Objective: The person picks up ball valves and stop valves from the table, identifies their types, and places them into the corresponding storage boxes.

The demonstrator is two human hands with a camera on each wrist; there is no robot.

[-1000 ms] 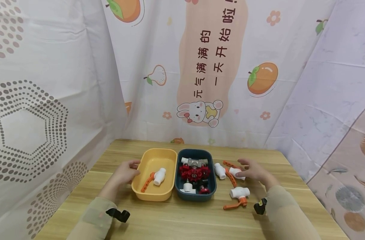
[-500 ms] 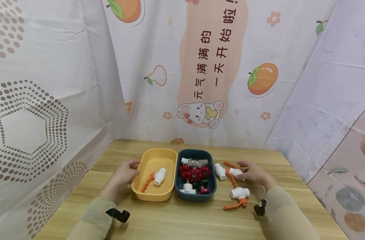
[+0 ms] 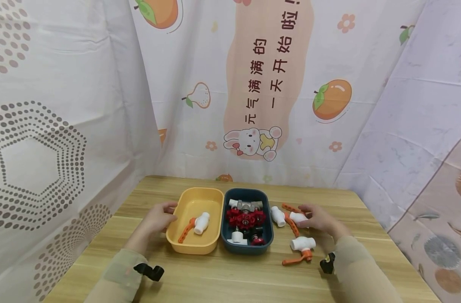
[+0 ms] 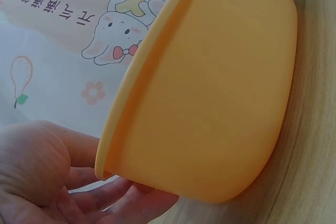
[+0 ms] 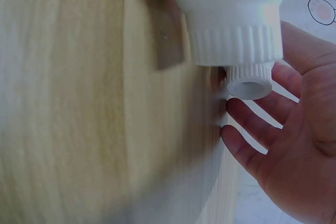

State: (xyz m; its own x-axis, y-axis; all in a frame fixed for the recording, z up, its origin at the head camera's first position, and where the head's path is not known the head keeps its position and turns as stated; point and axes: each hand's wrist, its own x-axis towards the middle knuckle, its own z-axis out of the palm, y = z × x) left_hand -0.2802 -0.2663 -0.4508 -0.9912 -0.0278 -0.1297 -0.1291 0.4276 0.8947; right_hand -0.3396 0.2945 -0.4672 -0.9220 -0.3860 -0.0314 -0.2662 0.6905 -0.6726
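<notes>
My left hand (image 3: 160, 217) rests by the left rim of the yellow tray (image 3: 170, 242), thumb and fingers lying loosely at its wall (image 4: 210, 93). A white ball valve with an orange lever (image 3: 202, 223) lies in that tray. Thumb and forefinger of my right hand (image 3: 321, 219) hold a white ball valve (image 3: 297, 217), partly covered by the hand; the other fingers (image 5: 252, 119) stay spread near the tabletop. Nearer me lies another ball valve (image 3: 303, 243) with its orange lever turned left, and one more ball valve (image 3: 278, 216) lies beside the blue tray.
The dark blue tray (image 3: 246, 249) touches the yellow one. It holds several red-handled valves (image 3: 245, 219) and a white tee-shaped fitting (image 3: 237, 239). Behind the wooden table (image 3: 230, 277) hangs a printed curtain (image 3: 200, 139); another curtain (image 3: 113, 105) hangs on the left.
The fingers of my right hand have come slightly left and closer around the white ball valve. The left hand and both trays have not moved.
</notes>
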